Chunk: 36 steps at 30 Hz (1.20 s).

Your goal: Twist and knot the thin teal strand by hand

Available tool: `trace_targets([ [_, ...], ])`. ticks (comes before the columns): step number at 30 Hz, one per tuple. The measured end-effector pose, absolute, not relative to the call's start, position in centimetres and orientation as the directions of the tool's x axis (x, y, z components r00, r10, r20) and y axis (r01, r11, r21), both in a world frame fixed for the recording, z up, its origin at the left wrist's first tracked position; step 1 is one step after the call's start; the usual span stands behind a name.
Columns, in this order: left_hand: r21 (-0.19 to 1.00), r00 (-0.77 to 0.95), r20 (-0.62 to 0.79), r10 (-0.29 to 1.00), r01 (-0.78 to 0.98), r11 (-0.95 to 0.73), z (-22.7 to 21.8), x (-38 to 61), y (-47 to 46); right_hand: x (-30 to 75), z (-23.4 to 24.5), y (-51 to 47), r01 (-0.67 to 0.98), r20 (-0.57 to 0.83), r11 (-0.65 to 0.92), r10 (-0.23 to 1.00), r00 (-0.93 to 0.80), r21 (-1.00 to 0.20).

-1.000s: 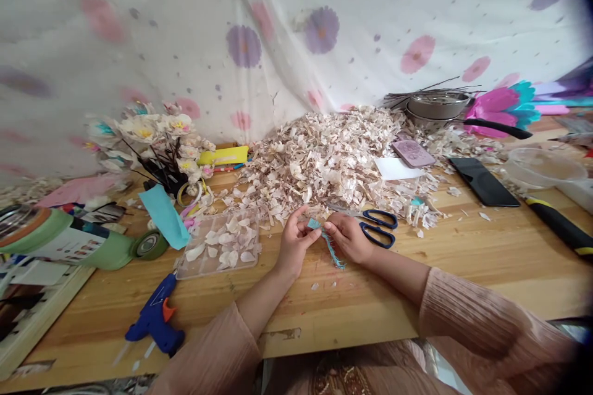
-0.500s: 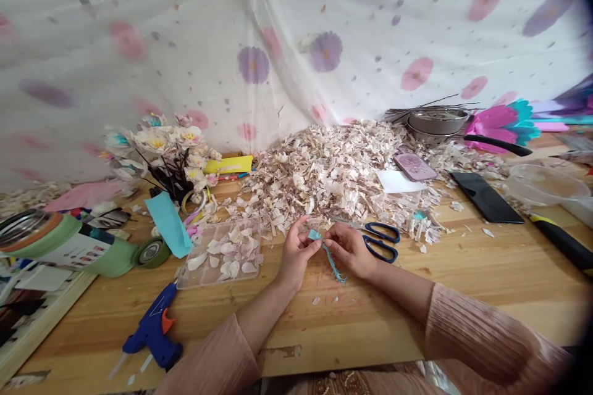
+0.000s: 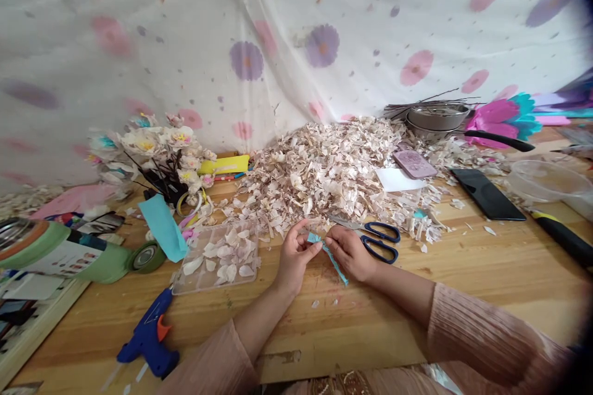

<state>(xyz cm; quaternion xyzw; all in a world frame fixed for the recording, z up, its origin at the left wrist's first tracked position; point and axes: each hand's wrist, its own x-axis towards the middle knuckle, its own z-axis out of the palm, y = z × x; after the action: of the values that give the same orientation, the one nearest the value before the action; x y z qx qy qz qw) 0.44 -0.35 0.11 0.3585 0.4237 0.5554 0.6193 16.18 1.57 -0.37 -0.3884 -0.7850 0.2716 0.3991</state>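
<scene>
The left hand (image 3: pixel 294 259) pinches the upper end of a narrow blue strip (image 3: pixel 335 263) between thumb and forefinger, its other fingers loosely curled; the right hand (image 3: pixel 352 253), just beside it, pinches the same strip a little lower down, so that the strip's free end hangs down toward the wearer between the two; a pair of scissors (image 3: pixel 380 239) with dark blue handles lies just right of the right hand, on the counter (image 3: pixel 370 333); a broad heap of pale flakes (image 3: pixel 319 166) spreads beyond both hands; left of the left hand sits a clear compartment box (image 3: pixel 185 287) with petal-like pieces (image 3: pixel 228 253) in it, and a blue sheet (image 3: pixel 163 228) farther left; nearer the wearer and left of that hand lies a blue glue gun (image 3: pixel 148 336); well to the right of the right hand rests a black phone-like slab (image 3: pixel 488 194).
</scene>
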Motion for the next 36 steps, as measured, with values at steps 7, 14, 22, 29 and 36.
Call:
trace_targets([
  [7,0.915,0.033,-0.129,0.991,-0.381,0.131,0.04,0.34,-0.31,15.94,-0.33,1.59,0.418,0.404,0.533,0.841,-0.361,-0.736],
  [14,0.923,0.048,-0.105,0.993,-0.368,0.115,-0.29,0.22,-0.22,16.30,0.05,1.53,0.359,0.410,0.527,0.841,-0.354,-0.770],
  [22,0.933,0.038,-0.105,0.994,-0.341,0.112,-0.19,0.26,-0.28,16.29,-0.04,1.53,0.297,0.403,0.504,0.849,-0.341,-0.811],
  [29,0.946,0.035,-0.094,0.995,-0.307,0.100,-0.20,0.27,-0.23,16.20,-0.30,1.54,0.277,0.424,0.515,0.844,-0.328,-0.811],
  [36,0.937,0.060,-0.099,0.993,-0.330,0.113,0.01,0.19,-0.27,16.32,-0.40,1.50,0.253,0.403,0.498,0.847,-0.347,-0.829],
])
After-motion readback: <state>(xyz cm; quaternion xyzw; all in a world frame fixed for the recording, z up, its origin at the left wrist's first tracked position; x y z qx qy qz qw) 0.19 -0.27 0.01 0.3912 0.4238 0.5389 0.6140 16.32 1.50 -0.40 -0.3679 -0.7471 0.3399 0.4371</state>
